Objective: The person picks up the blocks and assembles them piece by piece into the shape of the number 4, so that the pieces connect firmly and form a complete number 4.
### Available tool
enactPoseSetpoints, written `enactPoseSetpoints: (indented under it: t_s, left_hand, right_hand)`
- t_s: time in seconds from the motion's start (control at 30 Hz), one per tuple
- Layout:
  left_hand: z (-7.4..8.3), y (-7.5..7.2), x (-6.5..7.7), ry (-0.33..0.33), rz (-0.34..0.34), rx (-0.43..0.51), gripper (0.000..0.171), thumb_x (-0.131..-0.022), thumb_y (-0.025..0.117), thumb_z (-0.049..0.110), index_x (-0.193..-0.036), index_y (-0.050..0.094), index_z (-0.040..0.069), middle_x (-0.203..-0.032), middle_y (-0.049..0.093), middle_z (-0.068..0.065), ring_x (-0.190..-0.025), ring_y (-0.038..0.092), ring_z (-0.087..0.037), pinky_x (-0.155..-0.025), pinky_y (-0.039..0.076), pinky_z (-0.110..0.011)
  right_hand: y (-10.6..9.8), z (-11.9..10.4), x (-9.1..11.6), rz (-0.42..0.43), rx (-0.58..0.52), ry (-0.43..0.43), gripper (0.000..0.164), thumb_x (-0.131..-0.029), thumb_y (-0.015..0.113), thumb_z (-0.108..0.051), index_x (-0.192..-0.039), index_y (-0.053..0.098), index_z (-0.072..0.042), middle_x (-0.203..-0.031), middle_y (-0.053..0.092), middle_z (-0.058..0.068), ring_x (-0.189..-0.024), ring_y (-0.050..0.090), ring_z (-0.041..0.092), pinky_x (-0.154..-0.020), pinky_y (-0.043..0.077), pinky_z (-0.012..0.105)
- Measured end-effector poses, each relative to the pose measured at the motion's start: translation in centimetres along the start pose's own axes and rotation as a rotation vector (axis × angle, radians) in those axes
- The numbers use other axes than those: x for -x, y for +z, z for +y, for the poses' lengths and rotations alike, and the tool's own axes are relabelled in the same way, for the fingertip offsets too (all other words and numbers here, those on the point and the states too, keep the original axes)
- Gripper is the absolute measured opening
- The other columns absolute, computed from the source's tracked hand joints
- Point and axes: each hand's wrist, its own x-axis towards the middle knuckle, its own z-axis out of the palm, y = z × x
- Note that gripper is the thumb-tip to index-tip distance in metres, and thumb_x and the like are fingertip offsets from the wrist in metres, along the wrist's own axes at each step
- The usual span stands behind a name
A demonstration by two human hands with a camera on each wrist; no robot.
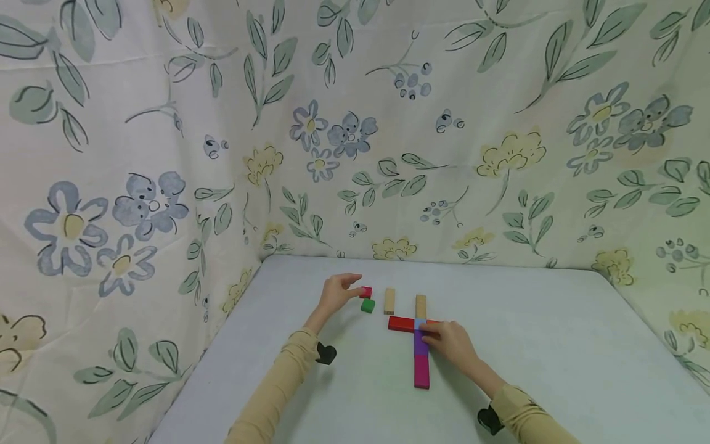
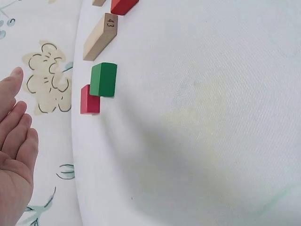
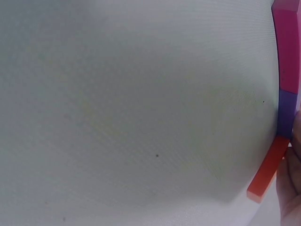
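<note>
My left hand (image 1: 337, 293) hovers at the red cube (image 1: 366, 292), its fingertips close to it and spread apart. In the left wrist view those fingers are extended beside the cube, which stands by a green cube (image 2: 104, 79). My right hand (image 1: 453, 343) reaches in from the right, fingertips touching the cross of blocks near its light blue centre piece (image 1: 419, 323). Around that centre lie a red block (image 1: 401, 324), a purple block (image 1: 421, 343), a natural wood block (image 1: 421, 306) and an orange block (image 3: 268, 170), partly covered by the right hand.
A magenta block (image 1: 421, 372) extends the cross toward me. Another natural wood block (image 1: 389, 301), numbered on its end, lies between the cubes and the cross. The white tabletop (image 1: 532, 327) meets a floral cloth (image 1: 399, 203) behind and on the left.
</note>
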Motion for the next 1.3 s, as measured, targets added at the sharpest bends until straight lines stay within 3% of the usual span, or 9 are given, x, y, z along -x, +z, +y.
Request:
enactPoseSetpoints:
  t_s: [0.3, 0.6, 0.77, 0.97, 1.3]
  left_hand:
    - [-1.7, 0.8, 0.0, -0.027, -0.021, -0.004, 0.039, -0.084, 0.072, 0.017, -0.120, 0.064, 0.004, -0.123, 0.065, -0.012, -0.119, 0.057, -0.029, -0.101, 0.046, -0.041]
    - [-2.9, 2.3, 0.5, -0.043, -0.038, -0.013, 0.037, -0.084, 0.072, 0.018, -0.117, 0.066, 0.002, -0.122, 0.065, -0.014, -0.119, 0.057, -0.031, -0.100, 0.046, -0.042]
    - [-3.3, 2.8, 0.7, -0.023, -0.028, -0.002, 0.039, -0.081, 0.075, 0.016, -0.115, 0.066, 0.000, -0.120, 0.066, -0.015, -0.118, 0.057, -0.032, -0.100, 0.046, -0.044]
    - [-3.6, 3.3, 1.0, 0.005, -0.012, 0.004, 0.040, -0.079, 0.077, 0.014, -0.113, 0.066, -0.003, -0.119, 0.065, -0.018, -0.116, 0.058, -0.034, -0.098, 0.047, -0.045]
    - [-3.7, 3.7, 1.0, -0.006, 0.001, -0.045, 0.041, -0.076, 0.079, 0.016, -0.113, 0.068, 0.000, -0.117, 0.067, -0.016, -0.113, 0.060, -0.034, -0.094, 0.049, -0.046]
  right_hand:
    - [-0.1, 0.1, -0.1, -0.007, 0.008, -0.008, 0.028, -0.076, 0.077, -0.012, -0.104, 0.074, -0.005, -0.094, 0.074, 0.010, -0.069, 0.055, 0.008, -0.061, 0.044, 0.019]
    - [0.2, 0.2, -0.1, 0.003, 0.007, 0.002, 0.028, -0.076, 0.078, -0.011, -0.102, 0.074, -0.006, -0.093, 0.075, 0.010, -0.072, 0.061, 0.011, -0.063, 0.047, 0.020]
    - [0.2, 0.3, 0.0, 0.008, 0.003, -0.025, 0.027, -0.076, 0.077, -0.011, -0.103, 0.074, -0.005, -0.095, 0.074, 0.010, -0.076, 0.066, 0.013, -0.066, 0.051, 0.023]
    - [0.1, 0.3, 0.1, 0.002, 0.001, -0.040, 0.027, -0.078, 0.076, -0.012, -0.104, 0.074, -0.005, -0.095, 0.074, 0.010, -0.071, 0.060, 0.007, -0.063, 0.049, 0.020]
    - [0.1, 0.5, 0.0, 0.006, -0.005, -0.052, 0.026, -0.078, 0.076, -0.010, -0.103, 0.074, -0.004, -0.094, 0.074, 0.011, -0.072, 0.062, 0.009, -0.062, 0.048, 0.018]
